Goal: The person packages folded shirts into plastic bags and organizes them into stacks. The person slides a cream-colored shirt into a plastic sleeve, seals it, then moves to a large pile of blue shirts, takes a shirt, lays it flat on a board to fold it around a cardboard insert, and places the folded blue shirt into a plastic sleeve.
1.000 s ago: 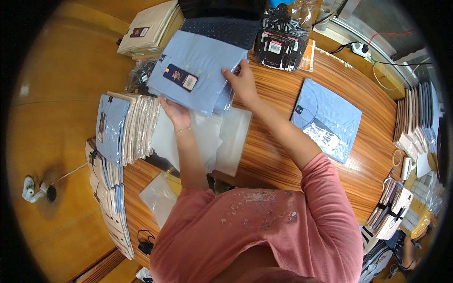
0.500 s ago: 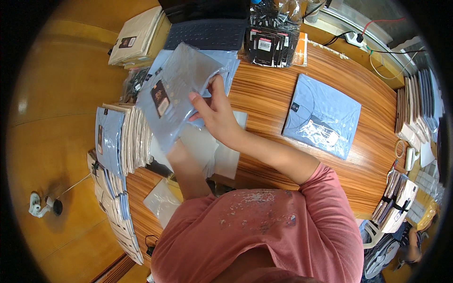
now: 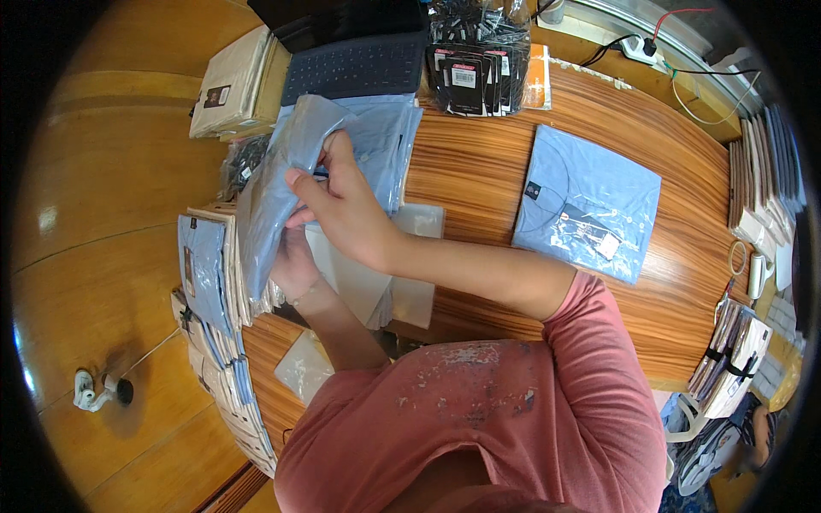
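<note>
Left of the frame's centre, a tilted blue packet (image 3: 272, 197) touched the left hand (image 3: 297, 263), whose grip I could not tell; the right hand (image 3: 346, 192) pinched it. Right of centre, the table (image 3: 479, 171) bore a flat-lying packet (image 3: 588, 201).

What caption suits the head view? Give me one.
Left hand and right hand handle a bagged shirt at a wooden table.

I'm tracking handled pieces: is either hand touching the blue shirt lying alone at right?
No, the blue shirt lies on the table, apart from the right hand and left hand.
</note>
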Motion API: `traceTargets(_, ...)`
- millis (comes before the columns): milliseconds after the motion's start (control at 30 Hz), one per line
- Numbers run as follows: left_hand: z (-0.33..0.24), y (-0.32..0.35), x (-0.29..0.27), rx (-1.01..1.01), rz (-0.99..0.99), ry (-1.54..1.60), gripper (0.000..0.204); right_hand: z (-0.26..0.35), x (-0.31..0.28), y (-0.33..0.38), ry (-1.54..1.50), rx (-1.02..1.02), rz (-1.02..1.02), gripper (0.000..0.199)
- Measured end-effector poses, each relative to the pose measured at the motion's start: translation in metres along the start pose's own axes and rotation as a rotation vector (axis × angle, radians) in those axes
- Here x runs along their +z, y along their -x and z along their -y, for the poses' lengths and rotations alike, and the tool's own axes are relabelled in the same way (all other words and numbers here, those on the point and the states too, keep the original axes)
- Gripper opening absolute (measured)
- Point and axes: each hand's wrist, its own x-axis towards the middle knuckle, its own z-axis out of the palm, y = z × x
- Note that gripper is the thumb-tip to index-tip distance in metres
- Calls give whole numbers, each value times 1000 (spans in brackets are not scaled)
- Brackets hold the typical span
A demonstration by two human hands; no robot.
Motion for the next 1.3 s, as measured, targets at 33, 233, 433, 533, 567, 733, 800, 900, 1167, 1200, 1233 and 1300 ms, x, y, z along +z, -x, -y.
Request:
traceTargets(33, -4, -2, -2, -50, 109, -21, 42, 0, 1, 0, -15, -12, -3, 28)
traceTargets(233, 29, -34, -40, 124, 31, -668, 44, -7, -6, -5, 41, -23, -22, 28)
traceTargets(433, 39, -26, -53, 55, 140, -582, 47, -21, -34, -5, 179, 14, -73, 28)
traceTargets(533, 35, -27, -77, 410, -28, -835, 53, -33, -53, -8, 206, -2, -92, 30)
traceTargets(567, 35, -29, -86, 557, -106, -935, 57, -36, -60, -10, 215, -8, -99, 31)
traceTargets(733, 37, -45, -90, 563, -167, -581, 64, -39, -110, -43, 463, 26, -202, 27)
traceTargets(800, 45, -55, -69, 554, -153, -772, 65, -40, -124, -64, 573, 56, -161, 26)
traceTargets(900, 43, -57, -71, 564, -177, -785, 64, -30, -132, -88, 654, 180, -95, 27)
traceTargets(1167, 62, -42, -53, 495, -222, -585, 80, 51, -175, -6, 859, 277, -255, 32)
traceTargets(1200, 66, -49, -60, 553, -307, -735, 81, 63, -197, 19, 828, 272, -348, 30)
traceTargets(1233, 71, -54, -67, 597, -389, -884, 83, 76, -229, 45, 868, 170, -394, 27)
traceTargets(1300, 72, -54, -76, 674, -495, -1028, 83, 107, -295, 106, 1180, -102, -621, 28)
